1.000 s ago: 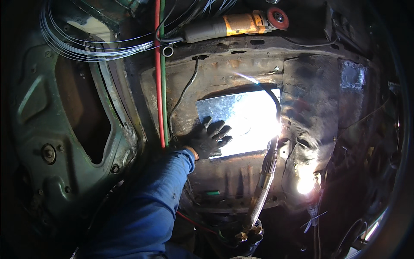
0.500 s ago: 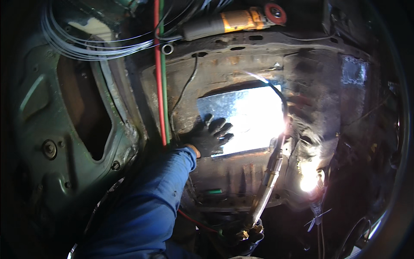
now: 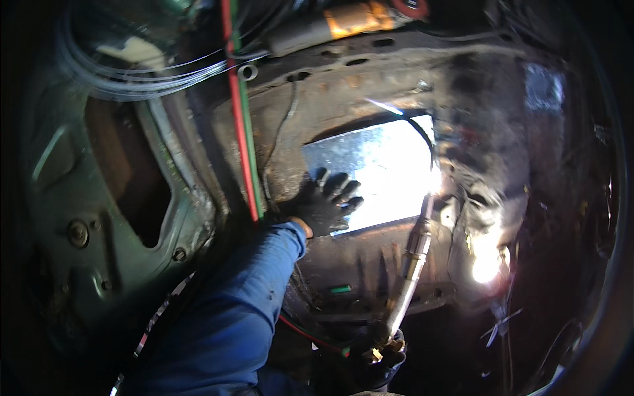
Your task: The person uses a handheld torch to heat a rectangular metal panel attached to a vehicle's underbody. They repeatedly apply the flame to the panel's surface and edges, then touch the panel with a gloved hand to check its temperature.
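My left hand [image 3: 330, 204], in a dark glove with fingers spread, lies flat on the lower left part of a shiny sheet metal patch [image 3: 343, 158]. The patch sits over an opening in the rusty panel, with a dark gap along its upper edge. My right hand [image 3: 383, 360], also gloved and in shadow at the bottom, is closed round the brass end of a gas torch [image 3: 413, 257]. The torch's thin curved tip reaches past the patch's right side. A small bright flame [image 3: 384, 105] burns there, just above the upper edge. Glare washes out the patch's right half.
Red hose [image 3: 242, 145] and green hose [image 3: 249, 148] hang left of the patch. A coil of wire [image 3: 139, 89] and an angle grinder [image 3: 356, 23] lie at the top. A lit lamp [image 3: 487, 267] stands right; a green stub [image 3: 341, 289] lies below the patch.
The whole view has shifted and turned slightly. The torch flame sits a little higher and further left; my left hand stays spread on the patch.
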`<state>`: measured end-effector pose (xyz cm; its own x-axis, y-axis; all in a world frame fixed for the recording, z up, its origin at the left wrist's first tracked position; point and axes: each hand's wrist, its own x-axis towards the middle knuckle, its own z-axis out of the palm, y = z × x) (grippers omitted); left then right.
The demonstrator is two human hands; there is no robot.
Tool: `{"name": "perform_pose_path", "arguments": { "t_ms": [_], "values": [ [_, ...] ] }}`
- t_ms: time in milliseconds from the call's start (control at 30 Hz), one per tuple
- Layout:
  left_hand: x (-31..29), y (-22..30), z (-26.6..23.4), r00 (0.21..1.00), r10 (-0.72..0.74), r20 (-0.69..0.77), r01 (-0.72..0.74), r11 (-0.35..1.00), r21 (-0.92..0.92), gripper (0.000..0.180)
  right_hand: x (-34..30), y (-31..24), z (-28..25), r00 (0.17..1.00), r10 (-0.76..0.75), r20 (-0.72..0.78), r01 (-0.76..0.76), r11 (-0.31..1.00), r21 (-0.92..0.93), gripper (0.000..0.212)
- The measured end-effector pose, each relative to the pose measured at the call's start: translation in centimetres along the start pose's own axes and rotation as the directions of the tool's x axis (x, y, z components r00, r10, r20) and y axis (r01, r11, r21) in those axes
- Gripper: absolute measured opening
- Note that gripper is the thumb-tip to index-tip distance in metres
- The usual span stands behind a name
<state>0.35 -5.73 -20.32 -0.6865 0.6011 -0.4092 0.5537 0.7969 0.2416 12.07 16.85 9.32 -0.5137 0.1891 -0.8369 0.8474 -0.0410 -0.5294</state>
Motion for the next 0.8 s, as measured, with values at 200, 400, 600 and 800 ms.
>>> {"name": "perform_pose_path", "arguments": {
  "t_ms": [200, 400, 600, 800],
  "values": [
    [0.2, -0.2, -2.3, 0.985, -0.005, 0.170, 0.018, 0.997, -0.072, 0.069, 0.0, 0.4, 0.1, 0.999, -0.033, 0.012, 0.033, 0.999, -0.002, 0.099],
    [0.9, 0.8, -1.2, 0.993, -0.025, 0.119, 0.030, 0.999, -0.038, 0.072, -0.4, -0.3, 0.8, 0.996, 0.082, 0.028, -0.086, 0.982, 0.169, 0.105],
    [0.3, 0.5, 3.9, 0.990, -0.137, -0.036, -0.014, 0.160, -0.987, 0.074, -1.8, 3.9, -1.0, 0.985, -0.009, 0.174, -0.055, 0.933, 0.356, 0.089],
    [1.0, 0.9, 2.0, 0.997, 0.010, -0.077, -0.006, 0.999, 0.054, 0.076, -2.0, 6.0, -1.2, 0.934, -0.033, 0.356, -0.163, 0.846, 0.507, 0.079]
  ]
}}
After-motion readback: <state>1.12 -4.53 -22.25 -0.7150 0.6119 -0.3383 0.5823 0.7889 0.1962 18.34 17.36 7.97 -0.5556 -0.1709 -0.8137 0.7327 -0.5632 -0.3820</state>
